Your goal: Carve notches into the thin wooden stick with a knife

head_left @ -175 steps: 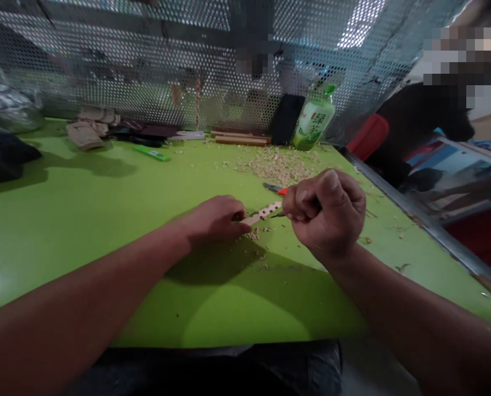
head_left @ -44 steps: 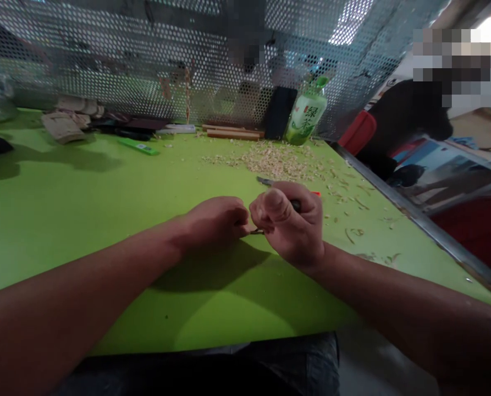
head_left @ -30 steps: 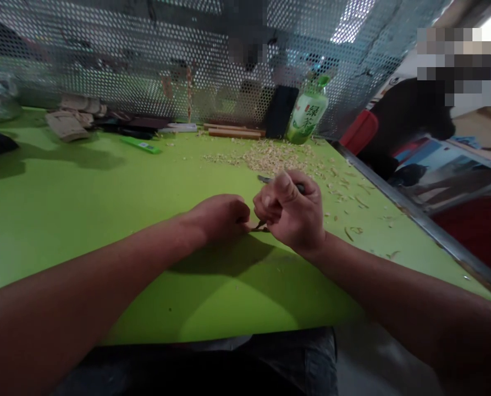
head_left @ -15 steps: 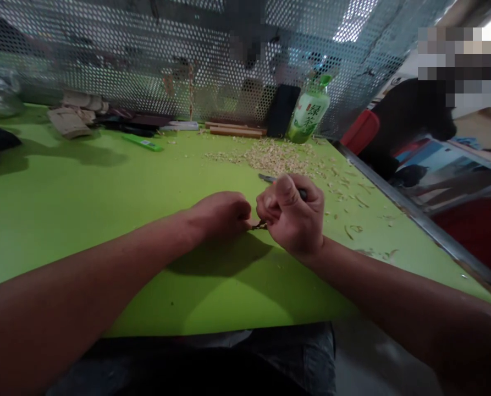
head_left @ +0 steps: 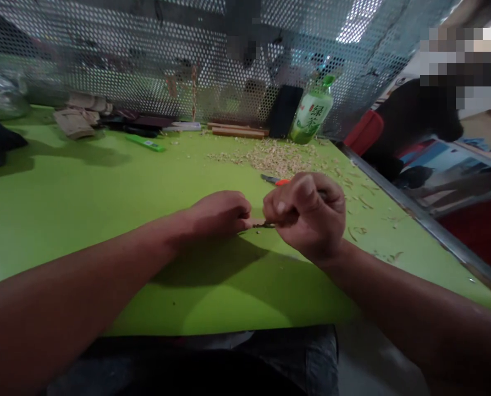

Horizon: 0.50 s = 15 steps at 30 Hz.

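Note:
My left hand (head_left: 218,213) rests closed on the green table (head_left: 84,187), pinning a small pale wooden strip (head_left: 257,223) of which only a short end shows. My right hand (head_left: 307,214) is clenched in a fist just to its right, gripping a thin dark tool whose tip meets the strip between the two hands. Most of the strip and the tool's handle are hidden by my fingers.
A red-handled knife (head_left: 275,180) lies just behind my right hand. Wood shavings (head_left: 278,155) are piled farther back. A green bottle (head_left: 312,117), a black phone (head_left: 285,111), wooden sticks (head_left: 237,131) and a green cutter (head_left: 144,143) line the perforated metal screen. A metal table edge (head_left: 414,212) runs along the right.
Over the last seconds my right hand came in close to the left, hiding most of the wooden strip. In the last half second it shifted slightly right, uncovering the red-handled knife behind it.

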Each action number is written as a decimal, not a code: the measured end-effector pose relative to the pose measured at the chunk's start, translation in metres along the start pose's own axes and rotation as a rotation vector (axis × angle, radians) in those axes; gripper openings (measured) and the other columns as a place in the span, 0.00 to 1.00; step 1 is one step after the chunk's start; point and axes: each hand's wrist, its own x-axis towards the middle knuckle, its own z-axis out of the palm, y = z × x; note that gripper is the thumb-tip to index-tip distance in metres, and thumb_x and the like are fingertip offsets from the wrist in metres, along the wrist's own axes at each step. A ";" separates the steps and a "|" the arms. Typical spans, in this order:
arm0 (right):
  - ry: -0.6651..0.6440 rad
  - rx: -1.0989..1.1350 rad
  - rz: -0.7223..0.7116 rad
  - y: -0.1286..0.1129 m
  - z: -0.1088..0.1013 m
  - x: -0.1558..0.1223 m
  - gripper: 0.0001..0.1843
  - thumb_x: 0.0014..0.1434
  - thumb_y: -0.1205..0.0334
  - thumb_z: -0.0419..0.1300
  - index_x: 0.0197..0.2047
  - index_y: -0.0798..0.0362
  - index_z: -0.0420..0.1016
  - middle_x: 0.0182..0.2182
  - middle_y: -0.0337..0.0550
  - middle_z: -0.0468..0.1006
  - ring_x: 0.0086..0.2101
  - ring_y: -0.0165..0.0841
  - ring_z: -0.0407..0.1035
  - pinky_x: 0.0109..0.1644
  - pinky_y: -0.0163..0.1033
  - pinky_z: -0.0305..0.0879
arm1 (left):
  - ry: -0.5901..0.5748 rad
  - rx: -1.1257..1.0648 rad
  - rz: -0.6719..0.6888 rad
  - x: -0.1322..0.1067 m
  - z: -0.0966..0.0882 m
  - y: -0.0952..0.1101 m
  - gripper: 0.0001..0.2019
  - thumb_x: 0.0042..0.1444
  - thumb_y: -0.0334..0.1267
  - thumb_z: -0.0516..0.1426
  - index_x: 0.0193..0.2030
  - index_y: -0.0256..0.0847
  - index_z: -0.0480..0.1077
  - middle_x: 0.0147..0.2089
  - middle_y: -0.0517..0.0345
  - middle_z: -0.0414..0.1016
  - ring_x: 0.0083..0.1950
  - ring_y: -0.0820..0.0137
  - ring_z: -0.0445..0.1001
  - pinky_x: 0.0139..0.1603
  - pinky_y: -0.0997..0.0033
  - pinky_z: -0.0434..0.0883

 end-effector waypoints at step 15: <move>0.212 0.012 -0.001 0.003 0.006 0.008 0.24 0.60 0.44 0.59 0.20 0.48 0.61 0.14 0.30 0.46 0.13 0.24 0.45 0.16 0.35 0.45 | -0.043 0.153 -0.154 0.004 0.000 0.005 0.13 0.56 0.43 0.52 0.33 0.39 0.75 0.32 0.52 0.74 0.28 0.70 0.64 0.31 0.68 0.59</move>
